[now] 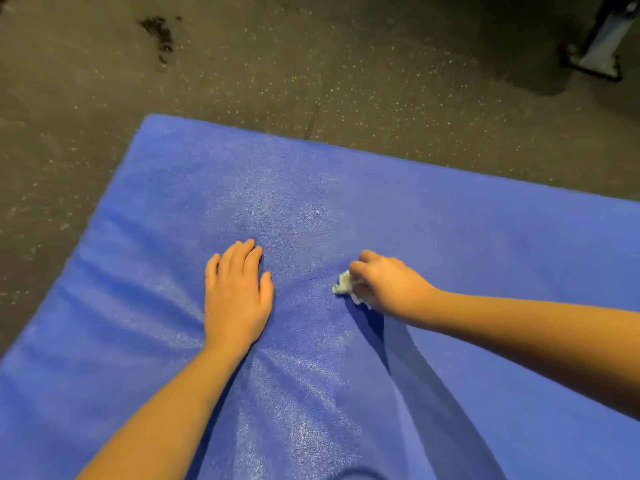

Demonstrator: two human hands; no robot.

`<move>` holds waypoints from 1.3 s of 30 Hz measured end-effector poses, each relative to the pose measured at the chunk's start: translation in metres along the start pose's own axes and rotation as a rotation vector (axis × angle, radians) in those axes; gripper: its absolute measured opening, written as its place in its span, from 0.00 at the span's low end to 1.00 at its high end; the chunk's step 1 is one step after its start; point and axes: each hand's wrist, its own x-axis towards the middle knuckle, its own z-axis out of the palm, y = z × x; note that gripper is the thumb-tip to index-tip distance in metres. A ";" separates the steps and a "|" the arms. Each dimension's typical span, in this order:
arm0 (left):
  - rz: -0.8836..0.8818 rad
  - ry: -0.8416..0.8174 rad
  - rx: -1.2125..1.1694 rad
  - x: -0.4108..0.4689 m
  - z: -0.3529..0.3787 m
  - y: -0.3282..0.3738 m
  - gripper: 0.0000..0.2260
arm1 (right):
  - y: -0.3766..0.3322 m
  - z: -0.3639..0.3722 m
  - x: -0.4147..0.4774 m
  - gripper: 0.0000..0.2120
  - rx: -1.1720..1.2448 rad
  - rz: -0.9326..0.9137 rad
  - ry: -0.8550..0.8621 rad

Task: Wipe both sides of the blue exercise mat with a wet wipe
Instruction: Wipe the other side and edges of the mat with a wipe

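Under both hands lies the mat (485, 258), blue and spread on the floor (277, 64). The left hand (237, 299) rests palm down on it, its fingers (239, 259) straight and close together, the thumb a little apart on the side toward the other hand; it holds nothing and only presses the surface. The right hand (389, 287) is curled with its knuckles up, its fingers (360, 268) bent round a crumpled white wipe (343, 286), which sticks out on the side toward the left thumb and touches the mat. Between the left thumb and the wipe runs a bare strip of mat, so the two hands are near but apart. Just beyond the left fingertips the mat shows a paler, glistening patch; whether it is damp I cannot tell. Shallow creases fan outward from the left wrist, and a deeper fold runs back from beneath the right hand toward the person. Farther past the fingertips the mat's far edge meets the dark speckled floor, its rounded corner lying beyond and outward of the left little finger. Well beyond the left fingertips a dark stain (157, 32) marks the floor. Well beyond and outward of the right knuckles stands a pale base (601, 50), only partly in view.
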 end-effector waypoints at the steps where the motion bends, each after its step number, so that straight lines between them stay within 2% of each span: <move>1: -0.002 -0.003 0.002 0.000 0.000 -0.001 0.21 | -0.004 0.002 0.006 0.08 0.027 0.044 0.069; 3: -0.008 -0.003 0.004 -0.001 -0.001 -0.003 0.21 | -0.022 0.013 0.015 0.08 0.088 0.043 0.150; 5: -0.010 0.002 0.000 -0.002 0.000 -0.003 0.21 | -0.043 0.023 0.019 0.07 0.137 -0.100 0.211; 7: -0.001 0.020 -0.014 -0.001 0.001 -0.003 0.21 | -0.044 0.031 0.026 0.07 0.213 -0.125 0.308; 9: 0.002 0.041 -0.025 -0.001 0.003 -0.003 0.21 | -0.032 0.036 0.038 0.06 0.286 -0.014 0.517; 11: -0.004 0.065 -0.029 -0.001 0.004 -0.003 0.21 | -0.022 0.044 0.047 0.10 0.386 0.253 0.715; 12: -0.006 0.076 -0.032 -0.001 0.005 -0.003 0.21 | -0.026 0.049 0.049 0.11 0.416 0.320 0.785; 13: -0.004 0.083 -0.032 -0.001 0.006 -0.004 0.20 | -0.037 0.054 0.051 0.09 0.429 0.297 0.820; 17: -0.003 0.100 -0.008 -0.001 0.009 -0.006 0.20 | -0.074 0.063 0.049 0.06 0.235 -0.057 0.696; 19: -0.013 0.103 -0.006 -0.002 0.009 -0.005 0.20 | -0.047 0.056 0.063 0.03 0.193 0.035 0.714; 21: -0.015 0.124 -0.007 -0.002 0.007 -0.005 0.20 | -0.023 0.045 0.077 0.07 0.284 0.296 0.834; 22: -0.023 0.137 -0.007 0.001 0.006 -0.004 0.19 | -0.018 0.044 0.080 0.11 0.329 0.378 0.892; 23: -0.053 0.149 -0.015 0.005 0.003 -0.001 0.18 | -0.022 0.046 0.080 0.11 0.334 0.384 0.929; 26: -0.232 0.159 -0.103 0.029 0.001 0.017 0.14 | -0.049 0.062 0.060 0.05 0.260 0.097 0.846; 28: -0.207 0.163 -0.087 0.041 0.010 0.026 0.16 | -0.042 0.062 0.051 0.08 0.167 -0.015 0.787; 30: -0.133 0.172 0.001 0.044 0.021 0.030 0.20 | -0.017 0.052 0.061 0.11 0.137 0.115 0.844; 32: -0.128 0.186 0.026 0.044 0.026 0.029 0.22 | 0.000 0.042 0.080 0.11 0.238 0.360 0.955; 34: -0.142 0.200 0.021 0.043 0.028 0.029 0.22 | -0.004 0.040 0.093 0.09 0.325 0.418 1.016; 37: -0.137 0.201 0.037 0.041 0.030 0.030 0.22 | -0.022 0.048 0.089 0.07 0.280 0.123 0.839; 39: -0.139 0.207 0.035 0.040 0.031 0.029 0.22 | -0.008 0.037 0.085 0.04 0.213 0.024 0.767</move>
